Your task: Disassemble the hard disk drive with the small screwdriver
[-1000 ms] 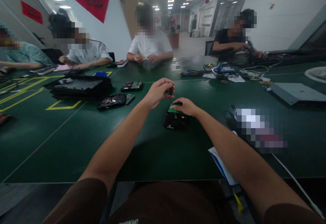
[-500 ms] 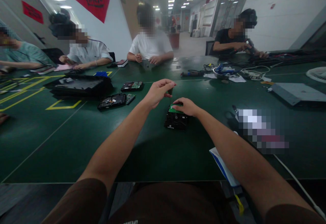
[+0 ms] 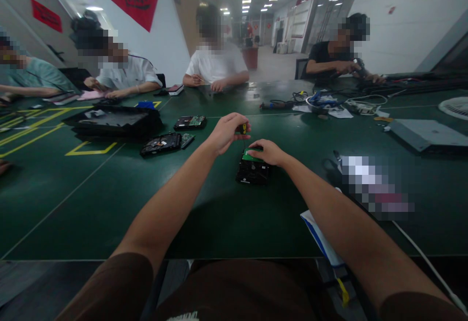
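Note:
A black hard drive (image 3: 252, 172) with a green circuit board (image 3: 250, 155) on its upper side lies flat on the dark green table in front of me. My left hand (image 3: 231, 131) is closed around a screwdriver (image 3: 244, 128) with a black and yellow handle. Its thin shaft points straight down at the far end of the drive; where the tip rests is too small to make out. My right hand (image 3: 270, 153) grips the drive's far right side, its fingers lying over the green board.
Left stand another hard drive (image 3: 190, 122), an opened drive (image 3: 161, 144), a small loose board (image 3: 187, 140) and a black tray (image 3: 113, 122). Cables (image 3: 321, 101) and a grey metal box (image 3: 429, 132) lie right. A blurred-out object (image 3: 376, 184) is near my right forearm. Several people sit opposite.
My left fingers have shifted around the screwdriver, and its yellow-marked handle now shows. My right hand and the hard drive have stayed in place.

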The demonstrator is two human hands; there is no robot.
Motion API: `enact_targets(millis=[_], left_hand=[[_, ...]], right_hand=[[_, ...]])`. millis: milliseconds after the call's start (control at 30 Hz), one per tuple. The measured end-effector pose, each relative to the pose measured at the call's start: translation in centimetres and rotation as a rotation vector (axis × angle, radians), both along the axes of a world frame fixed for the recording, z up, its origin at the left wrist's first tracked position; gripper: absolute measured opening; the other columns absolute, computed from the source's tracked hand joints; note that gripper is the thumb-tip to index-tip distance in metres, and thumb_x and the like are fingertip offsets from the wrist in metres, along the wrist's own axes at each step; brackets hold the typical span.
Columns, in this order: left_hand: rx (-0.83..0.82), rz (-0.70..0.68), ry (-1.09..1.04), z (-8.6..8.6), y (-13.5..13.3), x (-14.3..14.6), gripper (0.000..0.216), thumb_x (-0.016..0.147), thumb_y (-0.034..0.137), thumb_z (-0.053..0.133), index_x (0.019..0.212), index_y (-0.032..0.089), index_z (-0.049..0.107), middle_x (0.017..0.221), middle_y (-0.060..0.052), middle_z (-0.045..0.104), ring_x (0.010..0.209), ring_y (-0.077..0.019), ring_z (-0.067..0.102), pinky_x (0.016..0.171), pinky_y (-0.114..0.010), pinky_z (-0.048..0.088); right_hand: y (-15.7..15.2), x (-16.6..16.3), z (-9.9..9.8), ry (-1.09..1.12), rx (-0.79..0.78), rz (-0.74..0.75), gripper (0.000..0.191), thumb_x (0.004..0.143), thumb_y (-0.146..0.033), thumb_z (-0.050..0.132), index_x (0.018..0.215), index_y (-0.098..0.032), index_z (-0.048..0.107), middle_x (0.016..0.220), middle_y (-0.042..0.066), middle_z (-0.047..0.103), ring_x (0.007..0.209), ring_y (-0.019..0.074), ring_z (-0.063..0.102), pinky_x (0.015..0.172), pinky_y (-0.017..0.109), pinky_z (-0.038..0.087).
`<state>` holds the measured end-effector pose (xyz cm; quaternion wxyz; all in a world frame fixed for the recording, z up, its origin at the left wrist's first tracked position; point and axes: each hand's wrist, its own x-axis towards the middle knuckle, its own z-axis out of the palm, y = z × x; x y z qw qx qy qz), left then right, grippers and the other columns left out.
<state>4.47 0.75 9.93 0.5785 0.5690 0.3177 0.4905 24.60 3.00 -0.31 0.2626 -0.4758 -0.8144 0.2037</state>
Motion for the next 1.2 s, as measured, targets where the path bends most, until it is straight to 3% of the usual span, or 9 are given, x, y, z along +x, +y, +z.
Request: enact_targets(millis=[167, 500, 833, 1067, 1200], left_hand=[[0.062, 0.035, 0.083, 0.2, 0.0, 0.0, 0.017, 0.085, 0.032, 0.067, 0.087, 0.015, 0.071, 0.096, -0.008, 0.066, 0.092, -0.0185, 0.063, 0.069, -0.028, 0.058], [-0.053, -0.064, -0.069, -0.1, 0.1, -0.1, 0.012, 0.084, 0.025, 0.066, 0.09, 0.015, 0.062, 0.088, -0.008, 0.069, 0.085, -0.0201, 0.07, 0.08, -0.042, 0.062], [-0.011, 0.009, -0.041, -0.5, 0.4, 0.3, 0.018, 0.09, 0.032, 0.071, 0.091, 0.017, 0.061, 0.086, -0.006, 0.068, 0.086, -0.0174, 0.069, 0.079, -0.035, 0.061], [0.061, 0.011, -0.013, -0.9, 0.6, 0.2, 0.023, 0.087, 0.037, 0.074, 0.093, 0.018, 0.063, 0.086, -0.003, 0.067, 0.084, -0.016, 0.067, 0.068, -0.028, 0.06], [0.103, 0.091, 0.043, -1.0, 0.9, 0.2, 0.022, 0.085, 0.039, 0.075, 0.089, 0.018, 0.069, 0.091, -0.003, 0.066, 0.083, -0.0144, 0.063, 0.063, -0.022, 0.056]], right_hand=[[0.0, -0.1, 0.0, -0.009, 0.004, -0.001, 0.032, 0.092, -0.042, 0.074, 0.114, -0.019, 0.078, 0.114, 0.01, 0.077, 0.102, 0.0239, 0.069, 0.089, 0.035, 0.053], [-0.2, -0.1, 0.2, -0.018, 0.01, 0.006, 0.03, 0.093, -0.041, 0.074, 0.113, -0.021, 0.078, 0.116, 0.009, 0.077, 0.105, 0.0248, 0.069, 0.092, 0.037, 0.053], [-0.3, -0.2, 0.4, -0.003, 0.005, 0.0, 0.03, 0.092, -0.042, 0.074, 0.112, -0.021, 0.079, 0.114, 0.008, 0.077, 0.103, 0.0234, 0.07, 0.091, 0.035, 0.053], [-0.3, -0.1, 0.2, 0.014, 0.017, 0.013, 0.03, 0.092, -0.04, 0.075, 0.113, -0.02, 0.078, 0.113, 0.009, 0.078, 0.102, 0.0226, 0.07, 0.091, 0.034, 0.054], [-0.2, -0.1, 0.2, 0.002, 0.01, -0.006, 0.029, 0.091, -0.041, 0.076, 0.112, -0.021, 0.079, 0.113, 0.007, 0.078, 0.103, 0.0223, 0.071, 0.091, 0.034, 0.054]])
